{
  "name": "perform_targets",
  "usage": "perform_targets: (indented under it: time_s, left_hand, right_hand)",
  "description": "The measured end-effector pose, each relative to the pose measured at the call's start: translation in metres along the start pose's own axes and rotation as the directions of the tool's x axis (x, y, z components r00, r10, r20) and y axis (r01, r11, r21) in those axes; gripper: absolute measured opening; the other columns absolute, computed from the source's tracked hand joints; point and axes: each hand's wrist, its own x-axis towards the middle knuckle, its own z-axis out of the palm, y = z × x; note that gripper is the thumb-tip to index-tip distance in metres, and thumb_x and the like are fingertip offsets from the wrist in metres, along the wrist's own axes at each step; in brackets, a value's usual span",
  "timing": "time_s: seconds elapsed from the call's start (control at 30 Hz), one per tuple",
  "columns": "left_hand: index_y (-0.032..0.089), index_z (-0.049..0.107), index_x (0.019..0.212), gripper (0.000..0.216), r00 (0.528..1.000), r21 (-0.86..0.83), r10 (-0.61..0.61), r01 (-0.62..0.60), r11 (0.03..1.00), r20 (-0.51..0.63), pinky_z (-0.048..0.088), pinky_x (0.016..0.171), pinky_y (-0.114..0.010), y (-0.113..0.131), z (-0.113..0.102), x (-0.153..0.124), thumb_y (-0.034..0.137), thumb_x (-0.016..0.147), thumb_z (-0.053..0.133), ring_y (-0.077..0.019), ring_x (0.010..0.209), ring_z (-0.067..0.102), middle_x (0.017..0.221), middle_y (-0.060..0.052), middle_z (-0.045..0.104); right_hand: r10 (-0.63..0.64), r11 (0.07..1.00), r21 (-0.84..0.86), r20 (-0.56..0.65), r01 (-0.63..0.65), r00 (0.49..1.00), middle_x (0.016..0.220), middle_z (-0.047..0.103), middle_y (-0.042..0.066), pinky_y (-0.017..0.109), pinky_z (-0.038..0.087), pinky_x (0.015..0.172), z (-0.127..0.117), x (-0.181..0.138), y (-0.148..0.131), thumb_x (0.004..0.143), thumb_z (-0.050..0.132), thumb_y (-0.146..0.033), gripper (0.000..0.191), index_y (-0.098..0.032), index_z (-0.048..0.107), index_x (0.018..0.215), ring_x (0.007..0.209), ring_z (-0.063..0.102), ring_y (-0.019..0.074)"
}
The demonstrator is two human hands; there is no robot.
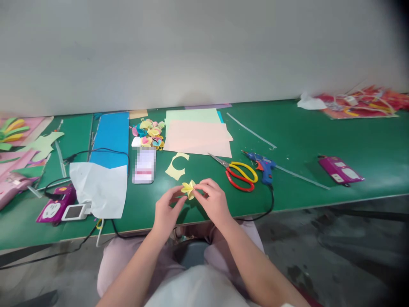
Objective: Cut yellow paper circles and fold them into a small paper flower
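Observation:
A small yellow paper flower [188, 190] with several folded petals is held above the front of the green table. My left hand [169, 207] pinches its left side between thumb and fingers. On the other side, the thumb and fingers of my right hand [213, 199] close on its petals. Just beyond lies a pale yellow paper scrap [175, 172] with a round hole cut out. To the right of my hands rest scissors [234, 172] with red and yellow handles, and a blue glue gun [264, 165] with a glue stick [300, 177] in its back.
Pink paper sheets [198, 138] lie at the back, beside a heap of small paper flowers [149, 131] and a phone [144, 165]. A white sheet [102, 187] and purple packet [60, 204] are at left. Another purple packet [340, 169] lies at right. A black cord [272, 202] hangs over the front edge.

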Motion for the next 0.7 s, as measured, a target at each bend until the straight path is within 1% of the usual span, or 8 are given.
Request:
perform_targets:
  time_s: [0.17,0.3,0.4,0.53,0.7]
  left_hand:
    - [0.019,0.066,0.094,0.021,0.999,-0.004,-0.002,0.002,1.000,-0.032,0.056,0.081,-0.032,0.006,0.006,-0.012,0.030,0.077,0.063,-0.0170,0.083,0.069,0.093,-0.005,0.073]
    - [0.018,0.066,0.086,0.017,0.998,0.010,0.002,-0.001,1.000,-0.062,0.057,0.077,-0.031,0.011,0.009,-0.020,0.032,0.078,0.062,-0.0167,0.079,0.069,0.087,-0.005,0.073]
    - [0.019,0.068,0.083,0.016,0.997,0.039,0.029,-0.026,0.999,-0.066,0.057,0.077,-0.031,0.015,0.011,-0.025,0.032,0.078,0.062,-0.0171,0.079,0.069,0.086,-0.005,0.073]
    - [0.020,0.069,0.082,0.014,0.996,0.068,0.062,-0.058,0.996,-0.059,0.057,0.077,-0.032,0.019,0.015,-0.031,0.031,0.077,0.062,-0.0175,0.079,0.069,0.085,-0.004,0.073]
    - [0.020,0.069,0.085,0.014,0.997,0.103,0.049,-0.043,0.994,-0.051,0.057,0.075,-0.030,0.020,0.015,-0.036,0.029,0.076,0.063,-0.0170,0.077,0.069,0.086,-0.004,0.073]
  right_hand:
    - [-0.007,1.000,0.015,0.003,0.006,1.000,0.074,0.064,0.005,0.027,0.050,0.056,-0.009,-0.012,-0.005,0.080,0.061,-0.019,0.010,-0.020,0.069,0.075,0.067,0.061,0.0173]
    - [-0.012,0.999,0.034,0.014,0.012,1.000,0.077,0.064,0.005,0.028,0.051,0.056,-0.016,-0.018,-0.007,0.080,0.060,-0.017,0.010,-0.021,0.070,0.079,0.065,0.060,0.0168]
    - [-0.015,0.999,0.052,0.019,0.014,1.000,0.078,0.064,0.005,0.028,0.050,0.055,-0.020,-0.022,-0.007,0.078,0.061,-0.016,0.011,-0.021,0.070,0.082,0.064,0.060,0.0171]
    - [-0.006,0.996,0.084,0.022,0.004,1.000,0.074,0.062,0.003,0.026,0.048,0.051,-0.024,-0.027,-0.005,0.077,0.061,-0.015,0.012,-0.022,0.070,0.079,0.061,0.058,0.0157]
    - [0.031,0.988,0.149,0.026,-0.034,0.999,0.071,0.060,0.002,0.024,0.044,0.047,-0.027,-0.029,-0.002,0.076,0.059,-0.014,0.013,-0.022,0.070,0.077,0.057,0.056,0.0139]
